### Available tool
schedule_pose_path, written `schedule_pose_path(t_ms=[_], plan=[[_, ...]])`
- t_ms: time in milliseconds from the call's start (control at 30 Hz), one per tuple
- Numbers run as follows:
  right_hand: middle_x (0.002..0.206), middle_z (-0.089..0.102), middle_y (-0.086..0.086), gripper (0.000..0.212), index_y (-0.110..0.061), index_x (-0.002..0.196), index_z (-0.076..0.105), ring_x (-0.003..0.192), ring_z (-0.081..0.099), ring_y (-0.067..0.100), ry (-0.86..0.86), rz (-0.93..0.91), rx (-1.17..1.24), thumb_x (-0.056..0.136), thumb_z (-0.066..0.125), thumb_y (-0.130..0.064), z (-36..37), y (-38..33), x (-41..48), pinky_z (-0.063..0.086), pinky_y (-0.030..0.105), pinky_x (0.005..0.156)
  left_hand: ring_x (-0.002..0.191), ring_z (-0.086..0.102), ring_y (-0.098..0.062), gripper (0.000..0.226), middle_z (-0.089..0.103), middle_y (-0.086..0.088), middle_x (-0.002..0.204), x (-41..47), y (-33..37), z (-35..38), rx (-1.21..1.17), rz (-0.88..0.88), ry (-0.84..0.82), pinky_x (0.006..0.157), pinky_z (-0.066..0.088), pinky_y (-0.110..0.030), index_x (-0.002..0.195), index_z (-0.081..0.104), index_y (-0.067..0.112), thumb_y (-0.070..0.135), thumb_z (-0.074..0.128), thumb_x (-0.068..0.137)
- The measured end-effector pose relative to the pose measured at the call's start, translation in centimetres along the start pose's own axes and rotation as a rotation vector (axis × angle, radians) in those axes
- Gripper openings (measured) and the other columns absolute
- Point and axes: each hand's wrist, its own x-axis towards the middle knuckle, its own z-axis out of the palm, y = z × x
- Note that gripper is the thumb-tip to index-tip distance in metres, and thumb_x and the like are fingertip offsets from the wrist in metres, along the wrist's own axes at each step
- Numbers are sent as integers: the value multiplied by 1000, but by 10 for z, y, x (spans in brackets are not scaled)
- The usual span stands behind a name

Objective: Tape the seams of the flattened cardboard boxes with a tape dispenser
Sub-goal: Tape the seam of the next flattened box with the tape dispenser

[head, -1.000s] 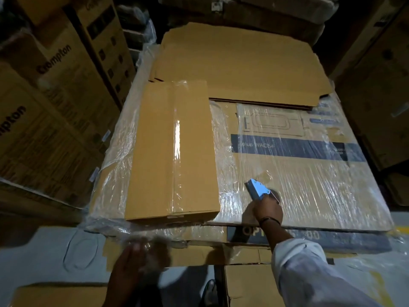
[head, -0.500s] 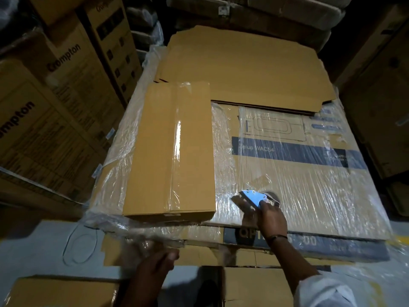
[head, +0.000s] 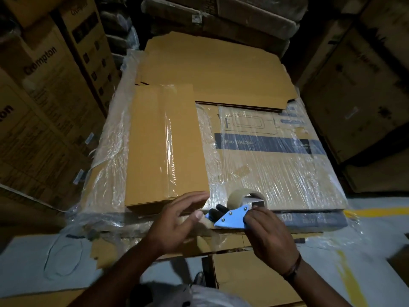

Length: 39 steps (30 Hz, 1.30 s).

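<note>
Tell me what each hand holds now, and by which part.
The right hand grips the tape dispenser by the rear end of its blue body. The left hand holds nothing; its fingers lie straight beside the dispenser's front.

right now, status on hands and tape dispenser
Right hand grips blue metal tape dispenser. Left hand open, beside its front. Narrow flattened brown cardboard box: seam taped. No obstruction seen.

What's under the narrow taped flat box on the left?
The narrow flat box lies on the stretch-wrapped printed carton. Clear film shows on both sides of it. The carton face directly beneath it is covered, so any print or damage there cannot be seen.
</note>
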Motion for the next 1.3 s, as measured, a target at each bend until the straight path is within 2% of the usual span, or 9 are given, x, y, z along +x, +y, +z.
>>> schedule_pose_path(t_ms=[133, 267, 400, 600, 733, 900, 1033, 1167, 1300], plan=[[109, 71, 16, 28, 3, 108, 71, 102, 65, 32, 24, -34, 28, 81, 78, 0, -14, -38, 2, 51, 47, 103, 140, 55, -12, 40, 62, 15, 147, -9, 12, -17, 80, 201, -134, 116, 45, -35, 143, 65, 22, 9, 61, 105], [109, 71, 17, 24, 5, 105, 73, 104, 66, 32, 27, -40, 57, 82, 75, -1, -17, -68, 2, 50, 48, 104, 129, 65, -17, 32, 70, 4, 136, -30, 13, -32, 88, 359, -132, 104, 54, -43, 129, 75, 12, 1, 65, 101], [111, 72, 15, 22, 0, 109, 70, 108, 64, 29, 33, -55, 98, 90, 67, -11, -14, -94, 5, 49, 44, 106, 111, 72, -17, 17, 76, 3, 118, -52, 12, -49, 26, 385, -44, 91, 59, -40, 113, 81, 10, 10, 73, 98], [117, 71, 7, 35, -15, 122, 59, 114, 62, 20, -50, -22, 160, 90, 70, -22, -4, -125, 0, 50, 36, 105, 92, 76, -13, 14, 80, 7, 101, -78, 6, -71, 14, 352, 22, 80, 60, -31, 103, 84, 10, 6, 82, 90], [115, 66, -5, 30, -19, 121, 61, 103, 61, 14, -140, 116, 277, 98, 62, -38, 5, -145, 6, 54, 32, 83, 91, 78, -11, 14, 81, 11, 97, -98, -13, -74, -33, 154, 180, 80, 63, -32, 100, 85, 15, 7, 83, 88], [114, 66, -10, 39, -27, 126, 59, 97, 58, 8, -302, 200, 279, 101, 47, -55, 15, -147, 26, 54, 30, 77, 92, 79, -15, 14, 82, 7, 96, -114, -46, -79, -183, -148, 353, 86, 64, -43, 98, 85, 20, 10, 82, 89], [107, 61, -16, 44, -28, 122, 61, 90, 53, 5, -392, 210, 240, 96, 46, -60, 22, -134, 46, 47, 27, 71, 87, 80, -19, 13, 83, 2, 92, -111, -59, -82, -250, -207, 425, 83, 65, -39, 101, 84, 17, 11, 81, 90], [98, 68, -8, 43, -29, 110, 65, 79, 60, 11, -397, 319, 139, 90, 46, -62, 11, -87, 58, 53, 35, 63, 84, 80, -17, 18, 82, 4, 89, -103, -96, -132, -243, -337, 712, 74, 64, -27, 109, 81, 15, 14, 80, 91], [92, 71, 0, 45, -25, 104, 68, 75, 64, 18, -488, 357, 65, 83, 47, -59, 9, -53, 80, 53, 35, 62, 85, 80, -22, 22, 82, -5, 94, -96, -129, -159, -199, -327, 610, 81, 66, -33, 112, 80, 5, 12, 82, 91]])
